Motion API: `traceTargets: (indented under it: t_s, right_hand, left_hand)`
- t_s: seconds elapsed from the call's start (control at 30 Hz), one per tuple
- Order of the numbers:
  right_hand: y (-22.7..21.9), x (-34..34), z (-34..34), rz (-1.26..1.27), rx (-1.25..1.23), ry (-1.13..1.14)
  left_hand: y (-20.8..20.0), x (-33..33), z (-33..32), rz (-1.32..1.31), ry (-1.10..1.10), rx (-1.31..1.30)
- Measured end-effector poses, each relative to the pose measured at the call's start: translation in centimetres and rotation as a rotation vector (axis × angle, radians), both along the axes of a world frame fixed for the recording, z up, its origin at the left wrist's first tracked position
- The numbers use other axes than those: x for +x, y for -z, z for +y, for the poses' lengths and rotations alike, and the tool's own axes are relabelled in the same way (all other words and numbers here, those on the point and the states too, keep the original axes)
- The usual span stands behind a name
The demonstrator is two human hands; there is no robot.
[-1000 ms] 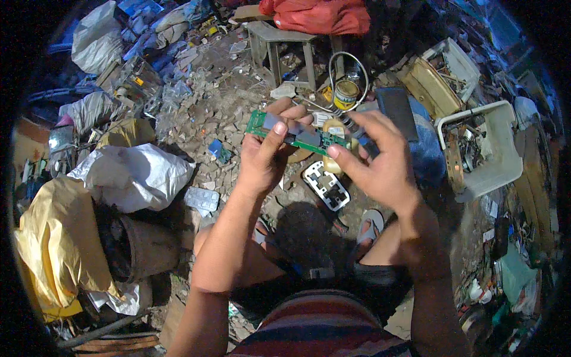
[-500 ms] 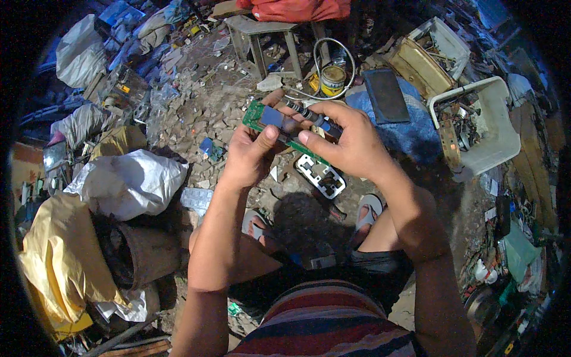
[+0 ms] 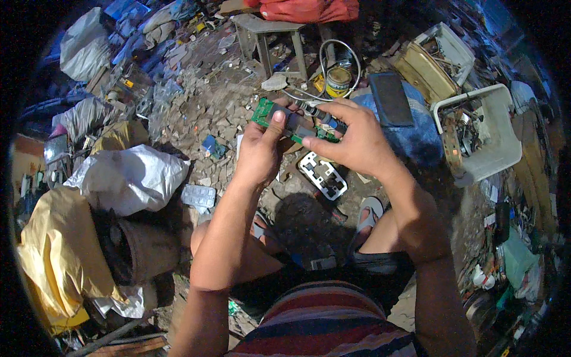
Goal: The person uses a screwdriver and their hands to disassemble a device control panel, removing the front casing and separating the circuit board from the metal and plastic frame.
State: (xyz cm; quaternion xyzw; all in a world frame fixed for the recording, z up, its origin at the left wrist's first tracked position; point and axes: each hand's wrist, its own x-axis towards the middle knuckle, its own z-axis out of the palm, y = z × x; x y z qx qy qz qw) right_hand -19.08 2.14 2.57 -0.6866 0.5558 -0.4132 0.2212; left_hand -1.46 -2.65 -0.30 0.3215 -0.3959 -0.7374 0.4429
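A green circuit board [image 3: 262, 110] with a grey flat part in its middle is held in the air in front of me. My left hand [image 3: 262, 146] grips its left end, with the thumb pressed on top and the fingers mostly hidden below. My right hand [image 3: 357, 135] pinches the right end, its thumb at the near edge and its fingers curled over the far side. Along the board's far edge, by the right fingers, lies a dark, ribbed, rod-like part [image 3: 309, 109]; whether it is fixed to the board I cannot tell. Below the hands, a white frame with black cut-outs [image 3: 322, 175] lies on the ground.
Broken pieces litter the ground. A wooden stool [image 3: 267, 27], a yellow can [image 3: 338, 82] and a looped hose [image 3: 358, 59] stand beyond my hands. At right is a pale bin [image 3: 493, 152] of metal scraps; white [image 3: 128, 178] and yellow sacks [image 3: 56, 250] sit at left.
My left thumb has slid up onto the grey part, and the left hand has come slightly right. The right hand still grips its end. The whole view has shifted a little.
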Motion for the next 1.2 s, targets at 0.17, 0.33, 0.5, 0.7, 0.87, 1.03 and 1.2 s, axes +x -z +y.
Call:
traceTargets:
  t_s: [0.17, 0.33, 0.5, 0.7, 0.87, 1.03, 1.2]
  right_hand:
    - [2.5, 0.4, -0.6, -0.031, 0.036, 0.016]
    - [3.4, -1.0, -1.1, -0.225, 0.185, -0.075]
    - [2.3, 0.1, -1.2, -0.336, 0.308, -0.132]
    - [3.6, -0.5, -1.8, -0.466, 0.243, -0.156]
    - [4.0, -1.7, -3.4, -0.629, 0.339, 0.001]
    - [6.6, -1.8, -4.6, 0.058, 0.390, 0.074]
    - [10.3, -1.2, -5.2, 0.344, 0.564, -0.016]
  left_hand:
    - [-0.6, 0.7, 0.7, 0.039, 0.181, -0.053]
    - [-0.1, 0.5, 0.3, 0.005, 0.223, -0.235]
    - [-0.1, 1.8, -0.1, -0.155, 0.272, -0.374]
    - [-0.2, 2.2, -0.1, -0.287, 0.158, -0.487]
    - [-2.1, 6.0, -1.8, -0.456, -0.031, -0.295]
    - [-1.9, 8.1, -3.9, 0.124, -0.419, -0.025]
    - [-1.7, 8.0, -4.1, 0.321, -0.402, 0.160]
